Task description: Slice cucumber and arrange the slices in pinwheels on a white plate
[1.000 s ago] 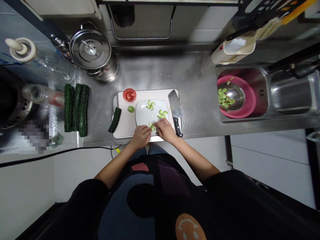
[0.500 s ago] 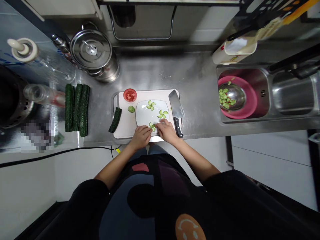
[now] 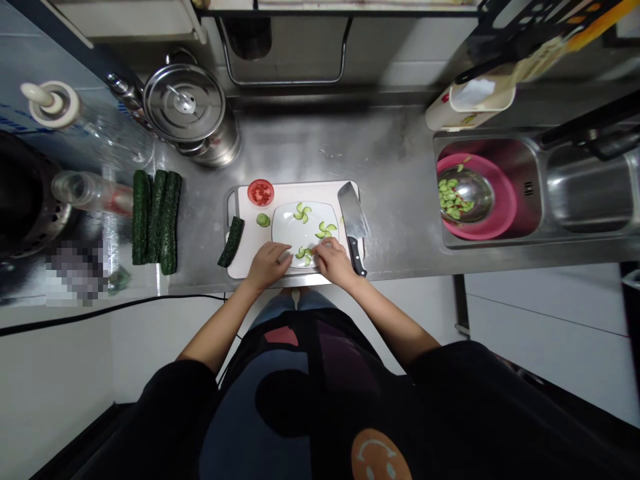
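Blue background print (image 3: 17,123) blurs; hands (image 3: 269,265) (image 3: 334,262) flank cucumber slices (image 3: 301,254).

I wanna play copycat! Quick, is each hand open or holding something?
Left hand: open, nothing seen in its grip.
Right hand: by the nearest cucumber slices; can't tell if it's holding one.

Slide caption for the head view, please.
Left hand and right hand flank a cucumber pinwheel on a white plate.

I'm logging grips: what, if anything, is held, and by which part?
The left hand holds nothing visible; the right hand is beside cucumber slices, but any grip cannot be told.
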The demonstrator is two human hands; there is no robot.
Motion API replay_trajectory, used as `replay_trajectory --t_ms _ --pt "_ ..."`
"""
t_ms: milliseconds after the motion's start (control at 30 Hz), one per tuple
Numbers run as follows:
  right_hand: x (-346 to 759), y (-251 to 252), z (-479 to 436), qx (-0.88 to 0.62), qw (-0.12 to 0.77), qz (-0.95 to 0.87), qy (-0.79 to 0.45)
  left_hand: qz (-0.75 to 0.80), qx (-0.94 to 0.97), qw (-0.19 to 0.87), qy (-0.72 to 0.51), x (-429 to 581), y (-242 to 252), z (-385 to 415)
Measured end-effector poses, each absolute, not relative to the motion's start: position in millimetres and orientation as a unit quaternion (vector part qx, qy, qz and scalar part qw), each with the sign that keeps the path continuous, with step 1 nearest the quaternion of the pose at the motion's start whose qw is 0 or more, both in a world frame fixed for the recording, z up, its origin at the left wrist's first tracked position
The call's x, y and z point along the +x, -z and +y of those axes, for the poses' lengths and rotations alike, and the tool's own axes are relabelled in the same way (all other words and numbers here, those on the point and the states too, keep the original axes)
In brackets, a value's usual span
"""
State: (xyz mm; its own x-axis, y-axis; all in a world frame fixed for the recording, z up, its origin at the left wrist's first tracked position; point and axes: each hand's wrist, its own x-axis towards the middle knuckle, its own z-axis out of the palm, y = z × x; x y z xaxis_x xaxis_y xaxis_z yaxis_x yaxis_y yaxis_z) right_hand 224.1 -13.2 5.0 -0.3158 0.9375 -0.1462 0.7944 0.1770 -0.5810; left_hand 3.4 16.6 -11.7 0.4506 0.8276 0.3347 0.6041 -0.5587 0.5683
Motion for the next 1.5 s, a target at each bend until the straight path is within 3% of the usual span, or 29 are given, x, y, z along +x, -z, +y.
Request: replay_trajectory --t_ms 967,1500 --pt "230.6 -11.2 -11.8 -0.496 0.044 -0.838 -0.226 0.367 0.885 0.146 -0.247 23.0 15.3 -3.8" --pt "229.8 -8.3 -9.2 -0.475 0.06 -0.853 -0.209 0.389 0.894 0.141 -0.17 21.8 8.9 -10.4"
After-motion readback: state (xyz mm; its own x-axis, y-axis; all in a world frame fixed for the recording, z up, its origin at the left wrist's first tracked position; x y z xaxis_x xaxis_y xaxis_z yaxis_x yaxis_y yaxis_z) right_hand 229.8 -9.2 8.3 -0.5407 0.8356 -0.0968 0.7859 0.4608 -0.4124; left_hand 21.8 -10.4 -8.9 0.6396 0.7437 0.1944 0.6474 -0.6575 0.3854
